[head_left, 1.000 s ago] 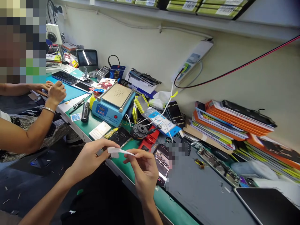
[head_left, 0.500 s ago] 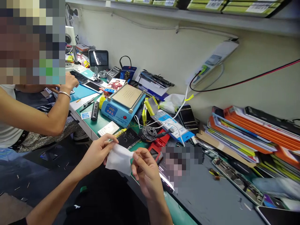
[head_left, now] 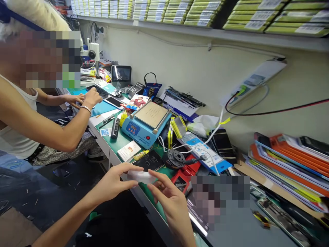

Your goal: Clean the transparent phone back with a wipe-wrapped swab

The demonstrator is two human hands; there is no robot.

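Observation:
A small white sheet (head_left: pixel 142 176), thin like a wipe or tissue, is stretched between my two hands above the bench's front edge. It now shows as a narrow folded strip. My left hand (head_left: pixel 115 183) pinches its left end between thumb and fingers. At the other end, the fingertips of my right hand (head_left: pixel 169 199) grip it. Just beyond my hands lie a phone with a lit clock screen (head_left: pixel 150 160), a yellow tool (head_left: pixel 141 155) and a white card (head_left: pixel 129 151).
A blue heating-plate machine (head_left: pixel 146 123) stands on the green mat. Right of it are a black round base (head_left: pixel 176 157), a red case (head_left: pixel 191 164) and stacked orange and white packages (head_left: pixel 288 161). At the left, a co-worker's arm (head_left: pixel 59 130) rests over the bench.
The white sheet has gone from spread out to a narrow strip. My hands have drawn closer together, and the camera view has shifted, so the bench appears lower and farther right.

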